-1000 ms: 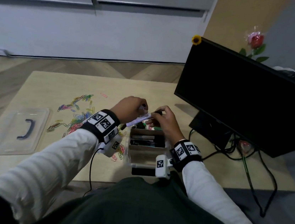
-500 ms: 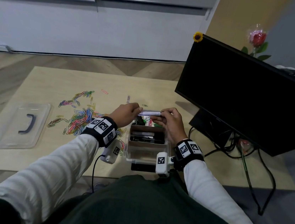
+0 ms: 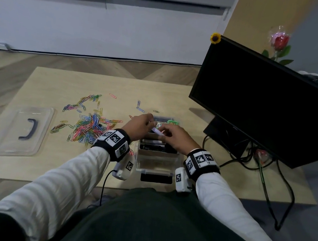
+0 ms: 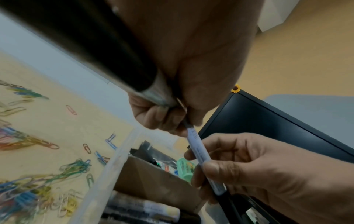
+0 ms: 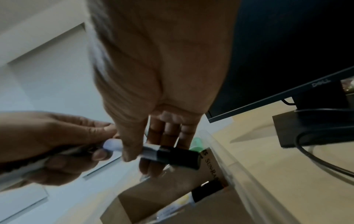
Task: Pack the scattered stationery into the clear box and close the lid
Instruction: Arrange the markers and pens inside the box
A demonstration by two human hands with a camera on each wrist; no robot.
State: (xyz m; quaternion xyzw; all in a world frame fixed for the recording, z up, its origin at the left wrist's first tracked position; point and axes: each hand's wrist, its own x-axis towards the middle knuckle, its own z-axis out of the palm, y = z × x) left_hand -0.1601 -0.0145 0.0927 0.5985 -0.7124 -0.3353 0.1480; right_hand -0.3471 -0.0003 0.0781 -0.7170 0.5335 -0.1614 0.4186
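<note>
Holding: both hands share one pale lavender marker point(image 4: 199, 153) above the clear box point(image 3: 175, 163), its length running across between them.
Left grip: the left hand point(image 3: 140, 126) pinches one end of the marker with curled fingertips point(image 4: 162, 119); a second, dark pen point(image 4: 107, 50) runs up along its palm, blurred.
Right grip: the right hand point(image 3: 178, 138) pinches the marker near its black cap point(image 5: 178, 156), thumb on the near side and fingers point(image 5: 168, 136) behind the barrel.
Marker position: it lies between the two grips, over the box's far half, clear of the contents below.
Box: it stands on the tabletop point(image 3: 63, 80) at the near edge, directly ahead of the person, with no lid on it.
Box contents: a brown cardboard tray point(image 4: 151, 178) of dark pens, and a mint-green item point(image 4: 184, 168) toward the far end.
Lid: the clear lid point(image 3: 23, 129) with a dark handle lies flat well to the left, apart from the box.
Paper clips: coloured paper clips point(image 3: 88, 121) are scattered between lid and box, a few strays farther back.
Monitor: a dark monitor point(image 3: 266, 101) stands at the right, with a small sunflower point(image 3: 215, 38) on its top corner.
Cables: black cables point(image 3: 279, 175) trail from under it.
</note>
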